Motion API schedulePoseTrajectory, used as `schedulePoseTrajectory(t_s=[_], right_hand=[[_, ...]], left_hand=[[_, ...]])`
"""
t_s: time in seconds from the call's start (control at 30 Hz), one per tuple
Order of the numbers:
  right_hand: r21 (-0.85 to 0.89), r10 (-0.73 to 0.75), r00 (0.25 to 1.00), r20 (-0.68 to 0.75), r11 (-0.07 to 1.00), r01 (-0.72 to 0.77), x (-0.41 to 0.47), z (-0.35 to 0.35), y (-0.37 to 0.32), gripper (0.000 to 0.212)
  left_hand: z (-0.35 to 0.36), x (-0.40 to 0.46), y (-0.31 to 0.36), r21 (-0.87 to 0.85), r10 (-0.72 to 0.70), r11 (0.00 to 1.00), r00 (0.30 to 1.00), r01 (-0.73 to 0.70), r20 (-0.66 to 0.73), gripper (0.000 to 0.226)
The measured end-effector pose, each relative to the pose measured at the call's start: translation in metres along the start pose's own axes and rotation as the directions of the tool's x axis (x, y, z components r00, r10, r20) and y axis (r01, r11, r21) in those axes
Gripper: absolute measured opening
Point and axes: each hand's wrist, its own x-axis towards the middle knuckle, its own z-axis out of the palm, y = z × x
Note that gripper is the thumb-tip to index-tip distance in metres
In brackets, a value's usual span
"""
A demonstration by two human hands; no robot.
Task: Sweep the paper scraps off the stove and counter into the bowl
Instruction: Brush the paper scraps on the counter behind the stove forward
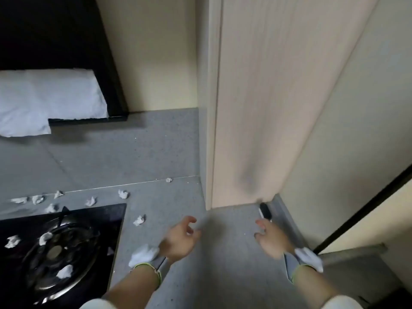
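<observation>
Paper scraps (90,201) lay scattered in crumpled white bits on the grey counter (142,157) behind and beside the stove (107,217), with several more on the burner (55,253) itself. No bowl showed anywhere in view, so the sweeping looked not yet begun. The left hand (180,238) hovered over the bare counter right of the stove, fingers loosely curled and holding nothing. The right hand (270,238) reached toward a small dark object (265,211) at the foot of a pale wooden panel (267,108), fingers spread and empty; blur hid what that object was. The next move probably called for fetching something to sweep with, and the bowl. A white cloth (44,101) hung at the back left. The burner's raised grate would likely snag scraps.
</observation>
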Motion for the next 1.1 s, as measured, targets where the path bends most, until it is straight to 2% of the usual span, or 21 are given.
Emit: schedulePoseTrajectory(t_s=[0.1, 0.23, 0.33, 0.43, 0.5, 0.6, 0.77, 0.83, 0.9, 0.97, 1.1], right_hand=[[-0.102, 0.083, 0.995, -0.057, 0.991, -0.089, 0.02, -0.004, 0.013, 0.049], [-0.155, 0.187, 0.976, -0.113, 0.967, -0.204, 0.038, 0.0, 0.03, 0.055], [-0.207, 0.263, 0.962, -0.071, 0.94, -0.272, 0.049, 0.009, 0.031, 0.057], [-0.283, 0.284, 0.957, -0.049, 0.915, -0.286, 0.058, 0.019, 0.03, 0.057], [-0.283, 0.29, 0.95, -0.117, 0.907, -0.312, 0.06, 0.024, 0.028, 0.053], [-0.145, 0.305, 0.949, -0.087, 0.938, -0.314, 0.065, 0.03, 0.021, 0.046], [-0.151, 0.137, 0.99, -0.034, 0.979, -0.141, 0.05, 0.047, -0.01, 0.019], [-0.054, 0.059, 0.998, 0.004, 0.997, -0.059, 0.042, 0.062, -0.025, 0.007], [0.07, -0.013, 0.991, 0.13, 0.998, 0.004, 0.032, 0.073, -0.043, 0.008], [0.124, -0.082, 0.969, 0.235, 0.991, 0.054, 0.021, 0.08, -0.064, 0.011], [0.208, -0.171, 0.946, 0.277, 0.972, 0.114, 0.006, 0.099, -0.111, 0.016]], left_hand=[[0.008, 0.026, -0.013, 0.132, -0.05, 0.991, 0.994, 0.037, 0.098, 0.041], [0.014, 0.048, -0.033, 0.217, -0.119, 0.974, 0.966, 0.068, 0.229, 0.061], [0.019, 0.058, -0.041, 0.341, -0.151, 0.939, 0.946, 0.047, 0.286, 0.076], [0.021, 0.066, -0.042, 0.414, -0.152, 0.91, 0.941, 0.014, 0.302, 0.076], [0.02, 0.067, -0.04, 0.421, -0.136, 0.907, 0.943, -0.005, 0.304, 0.073], [0.016, 0.067, -0.044, 0.378, -0.146, 0.926, 0.938, 0.017, 0.315, 0.073], [0.013, 0.05, -0.052, 0.191, -0.122, 0.979, 0.965, 0.078, 0.23, 0.056], [0.009, 0.039, -0.057, 0.119, -0.119, 0.988, 0.975, 0.097, 0.19, 0.053], [0.002, 0.026, -0.065, 0.074, -0.122, 0.991, 0.981, 0.112, 0.15, 0.05], [-0.011, 0.013, -0.078, 0.07, -0.122, 0.991, 0.988, 0.115, 0.095, 0.044], [-0.048, -0.012, -0.105, 0.036, -0.152, 0.988, 0.988, 0.153, -0.032, 0.029]])
